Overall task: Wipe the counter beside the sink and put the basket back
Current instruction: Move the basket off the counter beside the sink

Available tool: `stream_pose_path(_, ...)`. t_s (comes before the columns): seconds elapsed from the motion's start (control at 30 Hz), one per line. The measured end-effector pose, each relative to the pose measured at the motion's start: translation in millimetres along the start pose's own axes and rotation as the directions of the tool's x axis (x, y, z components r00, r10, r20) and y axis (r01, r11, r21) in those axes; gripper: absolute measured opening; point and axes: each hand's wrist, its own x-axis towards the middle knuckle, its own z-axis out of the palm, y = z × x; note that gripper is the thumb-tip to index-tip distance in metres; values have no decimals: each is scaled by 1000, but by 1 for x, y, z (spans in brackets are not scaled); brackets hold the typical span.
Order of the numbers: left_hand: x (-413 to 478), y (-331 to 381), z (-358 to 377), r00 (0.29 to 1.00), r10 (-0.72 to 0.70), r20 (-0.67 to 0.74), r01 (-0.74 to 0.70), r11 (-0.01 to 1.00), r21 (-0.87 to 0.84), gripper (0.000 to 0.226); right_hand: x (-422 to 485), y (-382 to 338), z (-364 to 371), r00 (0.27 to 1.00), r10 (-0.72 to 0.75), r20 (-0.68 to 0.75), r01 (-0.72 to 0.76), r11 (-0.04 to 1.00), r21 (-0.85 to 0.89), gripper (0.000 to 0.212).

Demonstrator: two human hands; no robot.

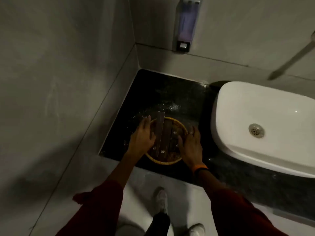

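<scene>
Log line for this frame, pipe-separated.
basket on counter, left of sink | left hand open, touching basket | right hand open, touching basket

Left hand [142,138] and right hand [190,147] touch the basket [163,161] on a seemingly wet counter [170,92].

dim | glare spot on sink [296,111] | glints on counter [170,107] | soft blur | edges bowed

No text can be read; the dark packets [166,138] in the basket [163,162] bear small pale hexagonal emblems [162,151], too blurred to make out.
</scene>
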Motion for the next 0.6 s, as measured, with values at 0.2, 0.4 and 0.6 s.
stream_pose_path(0.2, -1, -1, 7, 993, -112, -36, 108, 988, -107, 42, -9, 5, 2, 994, 103, 22, -105, 984, 145, 60)
stream_pose_path(0.4, -57, 26, 34, 999, -44, -28, 39, 986, -163, 32, -78, 36, -35, 992, 109, -67, -88, 960, 265, 47)
stream_pose_path(0.6, -132, 89, 89, 992, 4, 125, 21, 980, -198, 28, -154, 116, -84, 980, 184, -79, -151, 938, 312, 46)
